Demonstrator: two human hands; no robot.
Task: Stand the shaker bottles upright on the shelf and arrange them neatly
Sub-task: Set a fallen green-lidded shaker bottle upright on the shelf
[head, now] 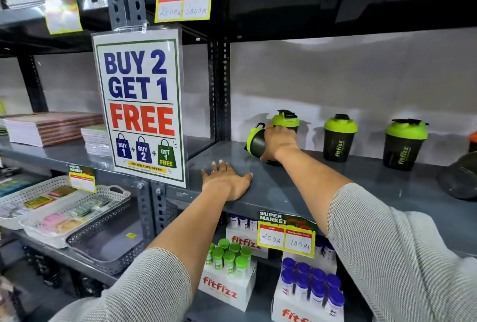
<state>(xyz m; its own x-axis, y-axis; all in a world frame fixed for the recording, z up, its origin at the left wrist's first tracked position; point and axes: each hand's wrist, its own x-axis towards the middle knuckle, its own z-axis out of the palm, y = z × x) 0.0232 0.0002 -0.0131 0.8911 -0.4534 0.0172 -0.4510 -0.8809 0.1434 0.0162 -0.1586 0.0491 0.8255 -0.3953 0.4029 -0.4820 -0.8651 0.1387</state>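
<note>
Green-lidded and dark-bodied, a tipped shaker bottle (pixel 255 141) lay on its side near the shelf's (pixel 322 187) back left corner, just in front of an upright one (pixel 285 119); the right hand (pixel 277 142) was closed around its body, arm stretched forward; the left hand (pixel 225 179) lay flat, fingers spread, at the front edge, holding nothing; two more bottles (pixel 339 138) (pixel 404 144) stood along the back; judging by this, the righting step was underway, and next called for swinging it upright into the row; another dark bottle (pixel 459 177) lay toppled by the right edge.
</note>
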